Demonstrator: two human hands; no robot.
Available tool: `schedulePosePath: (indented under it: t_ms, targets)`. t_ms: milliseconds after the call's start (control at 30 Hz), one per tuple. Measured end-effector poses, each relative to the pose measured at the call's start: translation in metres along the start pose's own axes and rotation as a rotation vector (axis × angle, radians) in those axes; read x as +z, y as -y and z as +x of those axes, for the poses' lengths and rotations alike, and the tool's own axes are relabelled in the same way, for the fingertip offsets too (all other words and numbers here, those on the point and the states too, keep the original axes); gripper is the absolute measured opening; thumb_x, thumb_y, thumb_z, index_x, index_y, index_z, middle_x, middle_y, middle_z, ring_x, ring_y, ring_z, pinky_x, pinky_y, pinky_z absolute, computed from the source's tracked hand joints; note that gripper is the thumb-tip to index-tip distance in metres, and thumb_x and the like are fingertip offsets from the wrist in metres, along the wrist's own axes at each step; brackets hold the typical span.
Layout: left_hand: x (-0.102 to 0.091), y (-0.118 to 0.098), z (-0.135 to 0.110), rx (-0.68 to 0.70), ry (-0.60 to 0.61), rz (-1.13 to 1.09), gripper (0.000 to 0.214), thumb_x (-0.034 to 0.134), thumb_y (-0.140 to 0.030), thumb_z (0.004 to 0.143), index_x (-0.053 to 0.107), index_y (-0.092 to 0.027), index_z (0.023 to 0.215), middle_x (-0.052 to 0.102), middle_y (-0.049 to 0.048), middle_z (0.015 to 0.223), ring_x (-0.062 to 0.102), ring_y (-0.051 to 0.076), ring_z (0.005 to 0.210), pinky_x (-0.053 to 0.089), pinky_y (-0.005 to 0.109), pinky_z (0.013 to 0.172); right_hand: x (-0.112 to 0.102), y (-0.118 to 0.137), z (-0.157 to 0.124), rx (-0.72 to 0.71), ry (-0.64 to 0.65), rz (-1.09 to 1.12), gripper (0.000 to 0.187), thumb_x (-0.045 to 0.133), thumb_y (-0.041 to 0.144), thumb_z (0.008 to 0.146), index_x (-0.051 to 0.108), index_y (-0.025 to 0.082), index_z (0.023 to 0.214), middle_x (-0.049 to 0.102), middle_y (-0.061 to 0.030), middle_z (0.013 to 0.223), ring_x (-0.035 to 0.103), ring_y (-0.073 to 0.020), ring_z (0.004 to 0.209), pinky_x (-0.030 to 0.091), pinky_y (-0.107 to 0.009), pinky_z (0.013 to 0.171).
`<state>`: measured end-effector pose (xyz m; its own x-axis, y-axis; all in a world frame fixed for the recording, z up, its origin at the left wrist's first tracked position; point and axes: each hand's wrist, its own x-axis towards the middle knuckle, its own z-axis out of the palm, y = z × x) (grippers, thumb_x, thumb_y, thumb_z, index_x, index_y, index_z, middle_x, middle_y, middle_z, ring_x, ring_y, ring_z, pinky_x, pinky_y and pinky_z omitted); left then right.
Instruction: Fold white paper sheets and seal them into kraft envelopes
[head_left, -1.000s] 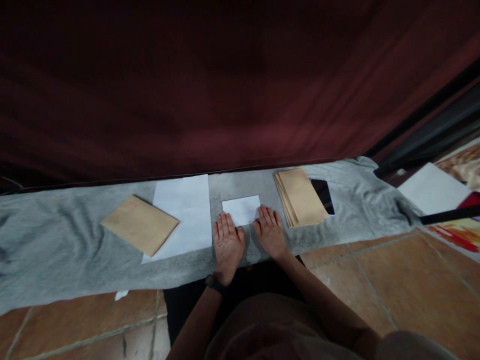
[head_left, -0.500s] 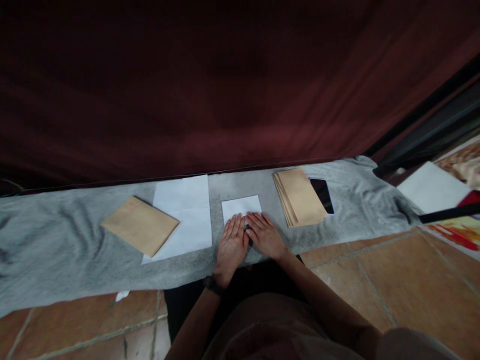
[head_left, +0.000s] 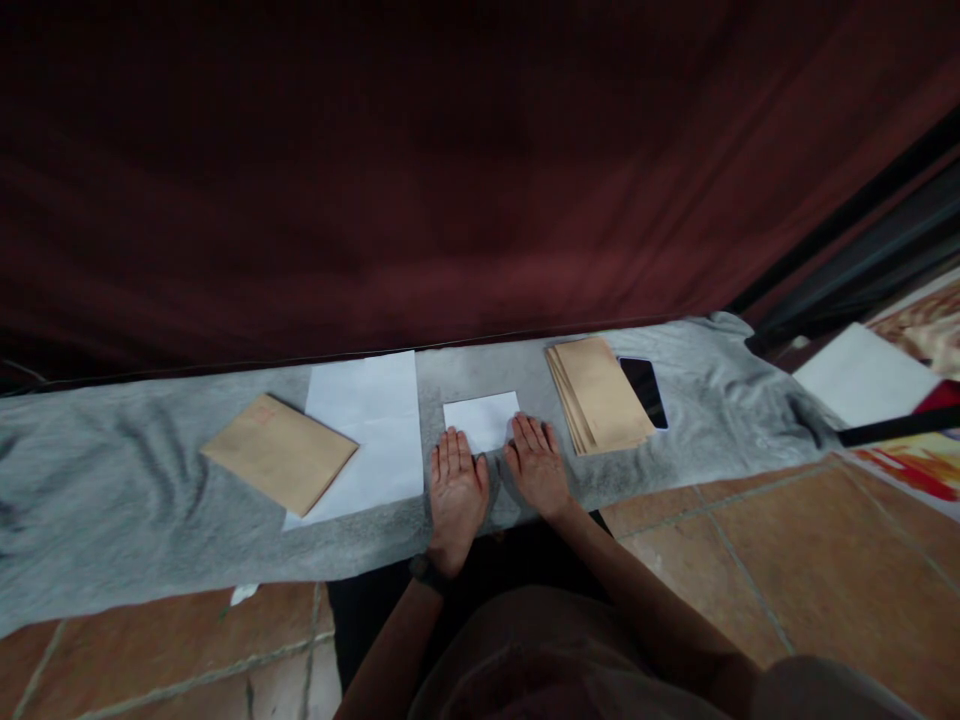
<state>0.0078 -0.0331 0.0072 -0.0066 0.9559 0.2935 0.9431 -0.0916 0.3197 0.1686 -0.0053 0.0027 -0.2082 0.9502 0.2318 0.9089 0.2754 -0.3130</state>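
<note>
Nearest, bottom centre of the frame: my forearms run up from the lower edge, a dark watch (head_left: pixel 426 570) on the left wrist. My left hand (head_left: pixel 457 495) and right hand (head_left: pixel 540 468) lie flat, backs up, a gap between them; neither grips anything. Fingers point up the frame.

Small white paper (head_left: pixel 482 415): centre of frame, just beyond the hands and between their fingertips. Longer side appears to run left to right, across my line of reach. Left fingertips at its lower-left corner, right fingertips at its lower-right; neither hand clearly nearer. Pressure on it: cannot tell.

Left of centre: large white sheet (head_left: pixel 382 430), a brown envelope (head_left: pixel 281 452) lying slantwise, partly over it. Right of centre, nearer my right hand: fanned stack of brown envelopes (head_left: pixel 607 395), with a phone (head_left: pixel 643 390) close against its right side. All on grey cloth (head_left: pixel 150 480).

Farthest, upper frame: dark red curtain (head_left: pixel 480 180).
</note>
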Motion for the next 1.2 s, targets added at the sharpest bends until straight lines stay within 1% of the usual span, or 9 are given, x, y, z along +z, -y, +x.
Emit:
schedulePosePath:
  t_ms: [133, 300, 400, 500, 567, 767, 933, 1067, 1200]
  targets:
    - [-0.001, -0.001, 0.003, 0.057, 0.014, -0.002, 0.06, 0.036, -0.027, 0.104, 0.032, -0.003, 0.158, 0.037, 0.0222, 0.162, 0.028, 0.031, 0.155, 0.029, 0.056, 0.126, -0.002, -0.001, 0.002, -0.05, 0.019, 0.026, 0.053, 0.034, 0.035, 0.11, 0.042, 0.01, 0.156, 0.045, -0.0124, 0.16, 0.037, -0.0272, 0.152, 0.021, -0.052, 0.128]
    - [0.0, -0.004, 0.018, 0.169, 0.121, 0.014, 0.057, 0.032, -0.022, 0.103, 0.035, -0.001, 0.156, 0.036, 0.0204, 0.164, 0.024, 0.028, 0.157, 0.027, 0.05, 0.128, -0.006, 0.001, 0.014, -0.183, 0.105, 0.064, 0.05, 0.033, 0.033, 0.11, 0.047, 0.013, 0.154, 0.043, -0.0082, 0.162, 0.035, -0.0227, 0.153, 0.021, -0.048, 0.129]
    - [0.004, -0.003, 0.03, 0.211, 0.185, 0.02, 0.057, 0.031, -0.019, 0.102, 0.037, 0.0, 0.155, 0.037, 0.0202, 0.164, 0.025, 0.027, 0.157, 0.027, 0.049, 0.128, -0.006, 0.002, 0.023, -0.239, 0.145, 0.066, 0.05, 0.032, 0.031, 0.11, 0.045, 0.013, 0.154, 0.043, -0.0084, 0.162, 0.036, -0.021, 0.152, 0.022, -0.047, 0.129]
    - [0.007, 0.0, 0.037, 0.216, 0.204, 0.023, 0.057, 0.032, -0.019, 0.101, 0.038, -0.001, 0.155, 0.037, 0.0202, 0.163, 0.027, 0.027, 0.156, 0.028, 0.049, 0.128, -0.004, 0.002, 0.029, -0.241, 0.153, 0.057, 0.049, 0.033, 0.032, 0.11, 0.045, 0.014, 0.155, 0.043, -0.0097, 0.162, 0.036, -0.0222, 0.152, 0.024, -0.048, 0.128]
    - [0.009, 0.002, 0.038, 0.192, 0.185, 0.027, 0.058, 0.033, -0.02, 0.101, 0.037, -0.002, 0.156, 0.036, 0.0202, 0.164, 0.026, 0.027, 0.156, 0.028, 0.049, 0.127, -0.002, 0.001, 0.031, -0.223, 0.146, 0.046, 0.05, 0.034, 0.033, 0.11, 0.045, 0.013, 0.155, 0.043, -0.011, 0.162, 0.036, -0.0236, 0.152, 0.026, -0.049, 0.127]
    - [0.011, 0.001, 0.033, 0.104, 0.101, 0.021, 0.06, 0.035, -0.027, 0.104, 0.034, 0.0, 0.156, 0.035, 0.0234, 0.163, 0.024, 0.03, 0.157, 0.028, 0.052, 0.127, 0.003, 0.002, 0.03, -0.124, 0.089, 0.006, 0.053, 0.033, 0.034, 0.11, 0.044, 0.007, 0.155, 0.042, -0.0149, 0.161, 0.037, -0.027, 0.152, 0.024, -0.05, 0.126]
    - [0.014, 0.002, 0.031, 0.03, 0.027, -0.002, 0.062, 0.037, -0.03, 0.104, 0.031, -0.002, 0.159, 0.034, 0.0241, 0.163, 0.027, 0.032, 0.156, 0.029, 0.055, 0.126, 0.006, 0.002, 0.03, -0.044, 0.054, 0.003, 0.055, 0.034, 0.036, 0.11, 0.041, 0.007, 0.156, 0.044, -0.0169, 0.159, 0.037, -0.0279, 0.152, 0.027, -0.051, 0.124]
    - [0.016, 0.004, 0.029, -0.01, -0.011, -0.002, 0.063, 0.038, -0.03, 0.103, 0.03, -0.001, 0.159, 0.032, 0.025, 0.164, 0.027, 0.033, 0.155, 0.029, 0.055, 0.125, 0.008, 0.001, 0.028, -0.007, 0.041, -0.007, 0.055, 0.035, 0.036, 0.11, 0.041, 0.007, 0.156, 0.044, -0.0162, 0.16, 0.038, -0.0281, 0.151, 0.027, -0.05, 0.124]
    - [0.017, 0.007, 0.027, -0.036, -0.04, 0.021, 0.064, 0.037, -0.031, 0.104, 0.028, 0.001, 0.159, 0.032, 0.0271, 0.163, 0.027, 0.035, 0.155, 0.03, 0.058, 0.125, 0.009, 0.001, 0.027, 0.035, 0.009, -0.011, 0.055, 0.035, 0.035, 0.109, 0.04, 0.007, 0.157, 0.042, -0.0165, 0.161, 0.039, -0.03, 0.15, 0.027, -0.052, 0.124]
